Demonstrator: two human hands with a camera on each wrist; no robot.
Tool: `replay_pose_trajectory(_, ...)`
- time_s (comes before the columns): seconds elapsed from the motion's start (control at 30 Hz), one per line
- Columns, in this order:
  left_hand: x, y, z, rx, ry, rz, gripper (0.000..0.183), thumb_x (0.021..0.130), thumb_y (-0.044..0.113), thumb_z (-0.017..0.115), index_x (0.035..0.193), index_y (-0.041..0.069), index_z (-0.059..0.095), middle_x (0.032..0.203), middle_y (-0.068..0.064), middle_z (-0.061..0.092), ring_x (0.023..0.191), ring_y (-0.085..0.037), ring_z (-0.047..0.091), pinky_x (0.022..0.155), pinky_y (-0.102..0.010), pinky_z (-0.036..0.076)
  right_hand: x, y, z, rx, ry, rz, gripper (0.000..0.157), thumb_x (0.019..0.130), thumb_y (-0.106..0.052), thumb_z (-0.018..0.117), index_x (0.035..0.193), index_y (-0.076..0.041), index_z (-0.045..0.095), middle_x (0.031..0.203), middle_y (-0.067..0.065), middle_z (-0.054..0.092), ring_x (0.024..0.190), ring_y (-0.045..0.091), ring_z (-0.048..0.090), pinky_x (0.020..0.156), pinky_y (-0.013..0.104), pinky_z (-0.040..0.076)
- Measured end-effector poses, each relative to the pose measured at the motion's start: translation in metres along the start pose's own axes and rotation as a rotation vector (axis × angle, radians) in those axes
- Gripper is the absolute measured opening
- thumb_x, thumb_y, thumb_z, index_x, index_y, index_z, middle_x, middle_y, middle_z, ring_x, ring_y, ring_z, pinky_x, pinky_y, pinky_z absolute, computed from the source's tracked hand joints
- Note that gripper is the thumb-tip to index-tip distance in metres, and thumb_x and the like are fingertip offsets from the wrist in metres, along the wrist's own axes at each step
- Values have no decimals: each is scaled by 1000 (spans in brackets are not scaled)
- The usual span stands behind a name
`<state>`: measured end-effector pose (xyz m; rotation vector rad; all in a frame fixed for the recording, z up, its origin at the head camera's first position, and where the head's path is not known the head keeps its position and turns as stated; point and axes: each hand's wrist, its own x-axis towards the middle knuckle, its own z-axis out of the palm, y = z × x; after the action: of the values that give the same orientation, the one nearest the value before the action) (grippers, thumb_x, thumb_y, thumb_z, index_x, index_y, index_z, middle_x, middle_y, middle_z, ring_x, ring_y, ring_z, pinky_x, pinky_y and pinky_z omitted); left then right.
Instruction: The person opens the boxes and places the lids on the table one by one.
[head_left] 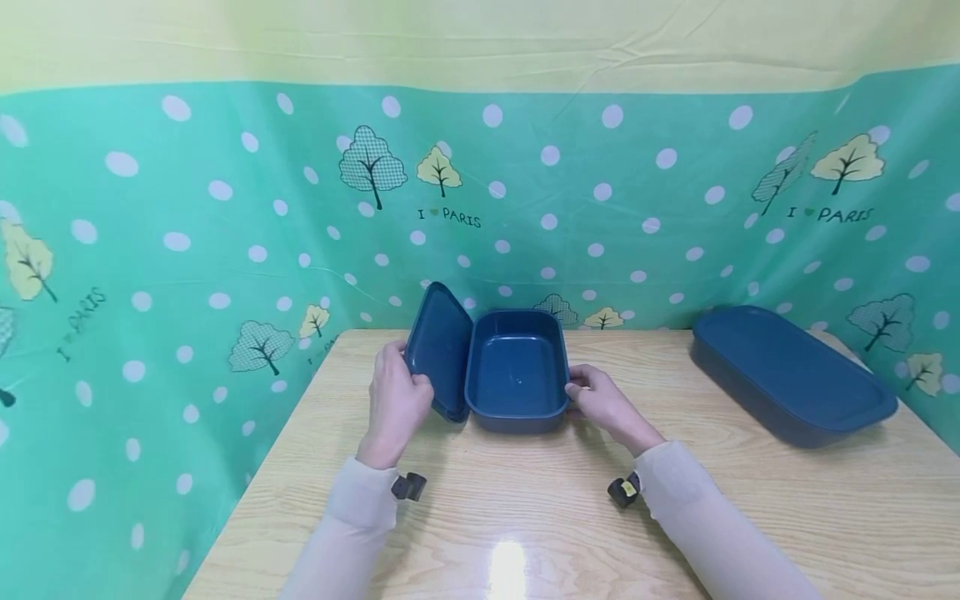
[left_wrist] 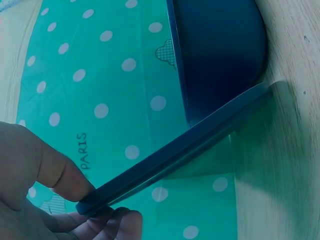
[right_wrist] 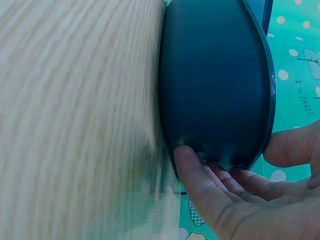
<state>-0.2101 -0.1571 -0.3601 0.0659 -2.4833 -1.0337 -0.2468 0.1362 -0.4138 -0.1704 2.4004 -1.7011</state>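
Note:
A dark blue food container (head_left: 517, 423) stands uncovered on the table, its inside bare in the head view. My left hand (head_left: 397, 396) pinches the edge of a matching blue lid (head_left: 441, 350), thumb on one face and fingers on the other. Tilted steeply, the lid (left_wrist: 175, 147) has its lower edge close beside the container's left wall. My right hand (head_left: 600, 398) is at the container's right side. In the right wrist view its fingers rest along the outer wall of the container (right_wrist: 217, 85), with the thumb at the rim.
A longer blue container with its lid on (head_left: 795, 375) lies at the right of the wooden table (head_left: 510, 500). Directly behind the table hangs a green dotted curtain (head_left: 525, 200) with printed trees. Dark devices (head_left: 408, 486) are strapped at both wrists.

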Motion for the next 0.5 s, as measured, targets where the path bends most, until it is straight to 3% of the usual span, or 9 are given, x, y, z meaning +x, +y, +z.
replay_pose_trajectory(0.5,1,-4,-5,23,-34,-31,55,77,-2,46,131,-8,41,119,-23,47,97,-36,53,82,-48,46,-1,-1,1,21,-8,4,41,99,-5,39,136,12,36,125,30,48,107,39,58,90,44,50)
